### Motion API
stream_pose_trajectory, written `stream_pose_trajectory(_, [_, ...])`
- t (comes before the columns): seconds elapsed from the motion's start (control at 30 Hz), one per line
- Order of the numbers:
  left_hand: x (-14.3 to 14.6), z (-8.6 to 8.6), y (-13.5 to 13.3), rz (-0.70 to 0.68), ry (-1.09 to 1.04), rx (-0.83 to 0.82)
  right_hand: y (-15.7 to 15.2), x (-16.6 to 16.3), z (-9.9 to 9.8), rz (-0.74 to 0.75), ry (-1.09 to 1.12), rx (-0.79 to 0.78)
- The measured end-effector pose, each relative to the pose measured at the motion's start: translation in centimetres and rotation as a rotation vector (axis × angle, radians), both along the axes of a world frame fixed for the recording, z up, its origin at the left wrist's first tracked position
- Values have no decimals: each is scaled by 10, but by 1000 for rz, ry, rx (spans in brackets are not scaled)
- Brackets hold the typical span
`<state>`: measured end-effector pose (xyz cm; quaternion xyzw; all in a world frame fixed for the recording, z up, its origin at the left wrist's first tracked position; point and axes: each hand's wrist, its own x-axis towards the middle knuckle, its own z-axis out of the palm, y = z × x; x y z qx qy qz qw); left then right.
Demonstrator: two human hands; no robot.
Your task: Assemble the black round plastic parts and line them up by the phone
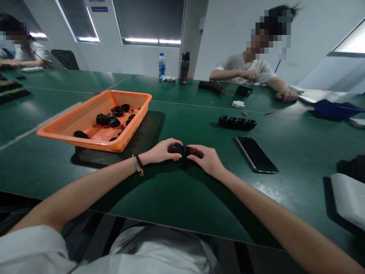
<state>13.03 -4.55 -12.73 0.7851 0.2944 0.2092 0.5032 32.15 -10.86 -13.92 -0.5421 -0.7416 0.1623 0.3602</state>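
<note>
Close together over the table, my left hand (162, 151) and my right hand (208, 159) hold one small glossy piece (184, 150) from opposite ends. It is black in the middle with reddish-brown, see-through-looking ends; its exact kind cannot be made out. The fingers of both hands are closed round it and cover parts of it. Left of my hands stands an orange perforated plastic basket (115, 145) with several shiny black and brownish pieces (107, 120) in it. A black, shiny, lobed piece (237, 123) lies on the table beyond my right hand.
A smartphone (256, 154) lies right of my hands, and a white object (349, 198) sits at the far right. Farther back are a water bottle (162, 66), a dark flask (184, 68) and a black power-tool-like object (211, 87). Two people sit across the green table (176, 205).
</note>
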Motion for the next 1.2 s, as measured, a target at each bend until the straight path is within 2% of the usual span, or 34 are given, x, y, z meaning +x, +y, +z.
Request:
stream_pose_trajectory(0.4, [0, 0, 2, -21, -13, -52, -3, 0, 3, 36, -40, 35])
stream_pose_trajectory(0.7, [0, 1, 1, -17, 2, -33, -3, -2, 2, 10, 37, 1])
stream_pose_trajectory(1.2, [0, -2, 3, -23, 9, 16, -1, 0, -2, 5, 39, 15])
